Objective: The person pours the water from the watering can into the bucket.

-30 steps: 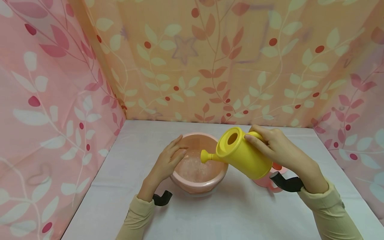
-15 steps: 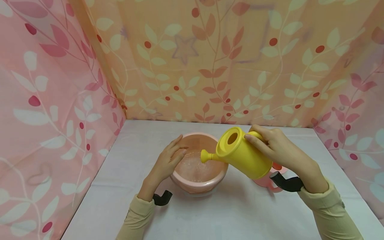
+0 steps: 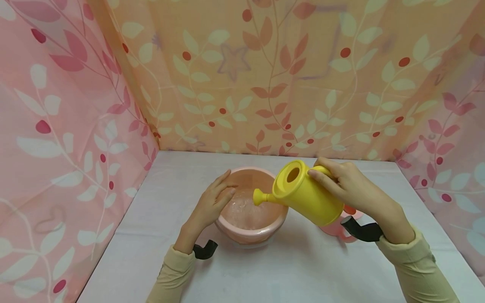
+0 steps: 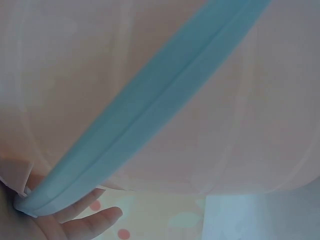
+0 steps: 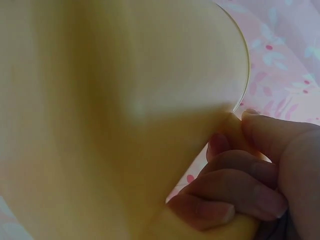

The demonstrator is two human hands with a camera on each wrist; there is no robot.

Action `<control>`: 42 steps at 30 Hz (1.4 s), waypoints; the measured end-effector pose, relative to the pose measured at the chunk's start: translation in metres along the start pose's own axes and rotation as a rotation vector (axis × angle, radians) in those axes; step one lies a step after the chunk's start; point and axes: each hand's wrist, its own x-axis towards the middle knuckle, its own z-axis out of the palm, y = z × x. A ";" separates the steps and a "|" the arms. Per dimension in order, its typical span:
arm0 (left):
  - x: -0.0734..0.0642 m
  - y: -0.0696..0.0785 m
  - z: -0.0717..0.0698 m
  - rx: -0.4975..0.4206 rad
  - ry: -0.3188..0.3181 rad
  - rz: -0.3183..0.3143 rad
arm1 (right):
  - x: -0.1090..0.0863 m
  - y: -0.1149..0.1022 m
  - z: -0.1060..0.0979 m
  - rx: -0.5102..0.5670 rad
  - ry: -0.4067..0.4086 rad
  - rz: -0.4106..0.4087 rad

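In the head view my right hand (image 3: 346, 181) grips the handle of a yellow watering can (image 3: 314, 198), tilted left with its spout over a pink bowl (image 3: 250, 232). Curled fingers (image 5: 235, 187) and thumb around the handle show in the right wrist view. Water with ripples lies in the bowl, under the can's rose. My left hand (image 3: 208, 206) rests at the bowl's left rim, its fingers fairly straight and reaching over it. The left wrist view is filled by the bowl's side (image 4: 210, 135), crossed by a pale blue band (image 4: 135, 115); some fingers (image 4: 92, 222) show below.
A pink vessel with a loop handle (image 3: 347, 238) and a red part (image 3: 349, 210) stands right of the bowl, partly hidden by the can and right hand. All stands on a white-covered table (image 3: 242, 273). Leaf-patterned cloth (image 3: 235, 84) encloses the back and sides.
The ripples and splash marks on the water in the bowl have shifted. Both hands and the tilted watering can hold nearly the same place.
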 end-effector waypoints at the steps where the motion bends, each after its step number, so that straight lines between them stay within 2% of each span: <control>1: 0.000 0.000 0.000 0.000 0.000 0.001 | 0.000 0.000 0.000 0.001 -0.002 0.001; 20: 0.000 0.000 -0.001 -0.005 -0.003 -0.007 | 0.000 -0.003 0.000 0.004 -0.015 0.014; 42: 0.000 -0.001 0.000 0.003 0.004 -0.003 | 0.002 -0.002 0.001 -0.017 0.000 -0.020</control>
